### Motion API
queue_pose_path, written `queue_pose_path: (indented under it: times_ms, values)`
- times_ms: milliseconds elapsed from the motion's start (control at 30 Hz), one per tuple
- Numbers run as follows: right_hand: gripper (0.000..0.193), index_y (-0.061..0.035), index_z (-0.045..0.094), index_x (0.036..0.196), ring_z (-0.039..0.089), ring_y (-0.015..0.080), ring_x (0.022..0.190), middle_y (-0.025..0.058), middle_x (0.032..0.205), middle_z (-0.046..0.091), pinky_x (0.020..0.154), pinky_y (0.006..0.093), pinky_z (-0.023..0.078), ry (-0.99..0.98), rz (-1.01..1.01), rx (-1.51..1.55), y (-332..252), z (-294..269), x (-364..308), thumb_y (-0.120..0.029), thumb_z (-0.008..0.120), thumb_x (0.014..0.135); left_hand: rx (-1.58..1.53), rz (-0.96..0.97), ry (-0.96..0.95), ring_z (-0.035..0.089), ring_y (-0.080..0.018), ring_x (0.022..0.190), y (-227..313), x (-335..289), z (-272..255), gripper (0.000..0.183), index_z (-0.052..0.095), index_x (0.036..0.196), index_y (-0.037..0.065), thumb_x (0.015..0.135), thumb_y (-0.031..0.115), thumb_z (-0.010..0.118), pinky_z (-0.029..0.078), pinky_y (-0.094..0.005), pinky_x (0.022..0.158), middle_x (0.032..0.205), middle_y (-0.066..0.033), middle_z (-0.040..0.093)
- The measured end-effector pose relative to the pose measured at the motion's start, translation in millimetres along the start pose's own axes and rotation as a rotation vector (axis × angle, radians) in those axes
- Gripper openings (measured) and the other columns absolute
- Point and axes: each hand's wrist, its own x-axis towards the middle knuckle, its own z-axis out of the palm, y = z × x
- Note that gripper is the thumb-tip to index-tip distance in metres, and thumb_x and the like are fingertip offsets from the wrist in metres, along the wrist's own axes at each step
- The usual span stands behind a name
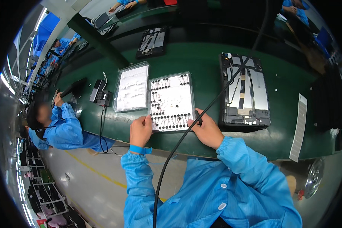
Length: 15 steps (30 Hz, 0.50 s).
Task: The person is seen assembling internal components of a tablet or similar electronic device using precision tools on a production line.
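Note:
A clear plastic tray point(172, 99) with a white lining lies on the green bench in front of me. Small round black parts with thin wires sit in it in rows, thickest along its near side. My left hand point(141, 131) pinches the tray's near left corner; a blue band circles that wrist. At the near right corner, my right hand point(208, 131) has its thumb against the tray's edge. A short dark object point(198, 117) shows between that thumb and forefinger; its kind is unclear. A black cable crosses the view in front of the right hand.
Left of the tray lies another clear tray point(132, 87) with white lining. A stack of opened tablet-like devices point(244, 91) stands right, beside a pale label strip point(299, 127). A black device with a cable point(102, 97) is left. A co-worker point(60, 121) sits farther left.

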Motion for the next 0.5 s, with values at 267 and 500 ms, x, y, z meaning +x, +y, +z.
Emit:
queue_pose_path:
  times_ms: [267, 500]
  values:
    - [0.038, -0.0005, 0.063, 0.11, 0.051, 0.0093, 0.079, 0.0005, 0.086, 0.06, 0.068, 0.0273, 0.043, 0.041, 0.251, 0.4, -20.8, -6.6, 4.1, -0.033, 0.071, 0.093, -0.304, -0.261, -0.24, 0.066, -0.0142, 0.065, 17.5, 16.8, -9.7, 0.048, 0.07, 0.101, -0.012, 0.102, 0.034, 0.059, 0.053, -0.0282, 0.056, 0.08, -0.0113, 0.071]
    - [0.033, -0.0019, 0.06, 0.11, 0.046, 0.0065, 0.074, -0.004, 0.079, 0.052, 0.063, 0.0239, 0.038, -0.144, 0.334, 0.396, -22.4, -16.1, -24.1, -0.025, 0.073, 0.091, -0.726, -0.221, -0.24, 0.055, -0.0076, 0.08, -22.1, -19.6, 4.3, 0.045, 0.068, 0.105, -0.009, 0.104, 0.035, 0.056, 0.045, -0.0243, 0.071, 0.091, -0.0037, 0.069]
